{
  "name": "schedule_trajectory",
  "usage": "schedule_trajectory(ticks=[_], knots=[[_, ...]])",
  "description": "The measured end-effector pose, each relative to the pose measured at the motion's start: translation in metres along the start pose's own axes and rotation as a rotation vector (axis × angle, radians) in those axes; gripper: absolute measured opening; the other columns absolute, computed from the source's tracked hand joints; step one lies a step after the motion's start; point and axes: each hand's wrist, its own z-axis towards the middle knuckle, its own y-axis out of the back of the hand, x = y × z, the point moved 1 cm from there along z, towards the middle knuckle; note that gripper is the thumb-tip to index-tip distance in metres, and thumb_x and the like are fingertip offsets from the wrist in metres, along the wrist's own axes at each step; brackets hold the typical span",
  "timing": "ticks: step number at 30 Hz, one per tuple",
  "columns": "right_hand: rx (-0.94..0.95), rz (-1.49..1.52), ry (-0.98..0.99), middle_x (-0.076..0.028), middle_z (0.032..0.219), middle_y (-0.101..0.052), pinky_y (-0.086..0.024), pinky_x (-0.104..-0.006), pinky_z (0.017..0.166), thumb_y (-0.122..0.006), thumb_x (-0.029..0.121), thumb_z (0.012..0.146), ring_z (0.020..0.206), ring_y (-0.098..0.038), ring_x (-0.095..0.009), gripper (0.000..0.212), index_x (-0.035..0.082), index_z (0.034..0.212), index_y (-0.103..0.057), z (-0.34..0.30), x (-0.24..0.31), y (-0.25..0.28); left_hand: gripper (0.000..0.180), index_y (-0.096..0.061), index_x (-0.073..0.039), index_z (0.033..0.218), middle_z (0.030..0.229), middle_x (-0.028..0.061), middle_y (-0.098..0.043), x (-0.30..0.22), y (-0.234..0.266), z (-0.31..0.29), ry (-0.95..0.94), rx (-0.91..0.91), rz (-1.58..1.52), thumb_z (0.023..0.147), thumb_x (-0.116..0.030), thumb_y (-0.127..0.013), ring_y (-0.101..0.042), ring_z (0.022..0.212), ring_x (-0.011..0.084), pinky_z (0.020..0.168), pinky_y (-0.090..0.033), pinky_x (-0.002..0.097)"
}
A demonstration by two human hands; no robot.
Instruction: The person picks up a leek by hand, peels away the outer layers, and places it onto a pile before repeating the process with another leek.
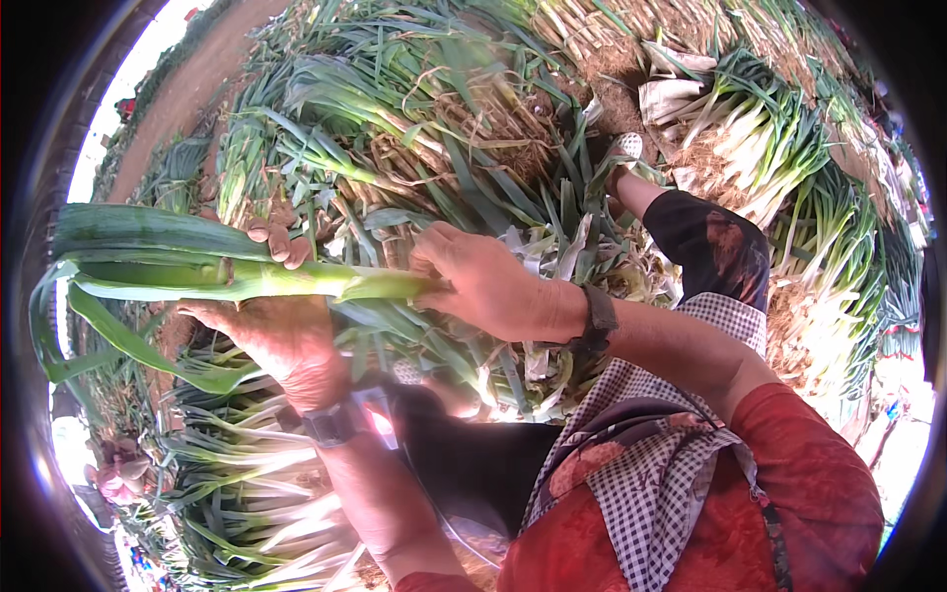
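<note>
A long leek (296, 282) lies sideways in front of me, its green leaves fanning out to the left. My left hand (281, 331) cups it from below, thumb curled over the top of the stalk. My right hand (478, 281) grips the stalk's right end, which is hidden inside the fist. Both wrists wear dark bands. My bent knee in dark trousers (710, 242) rises at the right.
Heaps of leeks with roots and soil (434, 118) fill the ground ahead. Trimmed white-stalked leeks (256, 483) lie stacked at the lower left, and more bundles (769, 148) lie at the upper right. A dirt path (187, 89) runs at the upper left.
</note>
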Motion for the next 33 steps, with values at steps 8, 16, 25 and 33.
schedule_trajectory(ticks=[8, 16, 25, 33], knots=[[0.083, 0.144, 0.082, -0.012, 0.085, -0.058, -0.046, -0.0360, 0.065, -0.076, 0.009, 0.072, 0.074, -0.060, -0.028, 0.032, 0.002, 0.091, -0.052, 0.004, -0.008, -0.003, 0.078, -0.043, -0.009, 0.138, 0.092, 0.0086, -0.042, 0.000, 0.002, 0.001, 0.179, 0.343, -0.235, 0.080, -0.054, -0.069, -0.038, 0.075, 0.0179, 0.065, -0.037, 0.0296], [0.107, 0.300, 0.040, -0.013, 0.081, -0.057, -0.047, -0.0362, 0.064, -0.074, 0.008, 0.074, 0.075, -0.061, -0.030, 0.028, 0.000, 0.089, -0.051, 0.001, -0.006, -0.004, 0.081, -0.047, -0.011, 0.135, 0.091, 0.0101, -0.051, 0.003, 0.000, -0.001, 0.187, 0.232, -0.150, 0.076, -0.065, -0.064, -0.043, 0.073, 0.0183, 0.059, -0.039, 0.0292], [-0.150, 0.092, 0.037, -0.015, 0.088, -0.054, -0.045, -0.0410, 0.065, -0.072, 0.010, 0.077, 0.075, -0.058, -0.036, 0.028, 0.002, 0.093, -0.050, 0.004, -0.003, -0.004, 0.088, -0.046, 0.000, 0.133, 0.095, 0.0076, -0.049, 0.010, 0.001, 0.003, 0.226, 0.224, -0.135, 0.076, -0.066, -0.063, -0.042, 0.078, 0.0176, 0.070, -0.038, 0.0306], [-0.080, 0.066, 0.185, -0.016, 0.086, -0.053, -0.044, -0.0408, 0.064, -0.071, 0.012, 0.078, 0.077, -0.056, -0.036, 0.028, 0.002, 0.092, -0.050, 0.000, -0.010, -0.009, 0.083, -0.049, 0.002, 0.130, 0.098, 0.0088, -0.051, 0.015, 0.009, 0.004, 0.223, 0.170, -0.153, 0.078, -0.061, -0.065, -0.048, 0.086, 0.0181, 0.072, -0.040, 0.0314]])
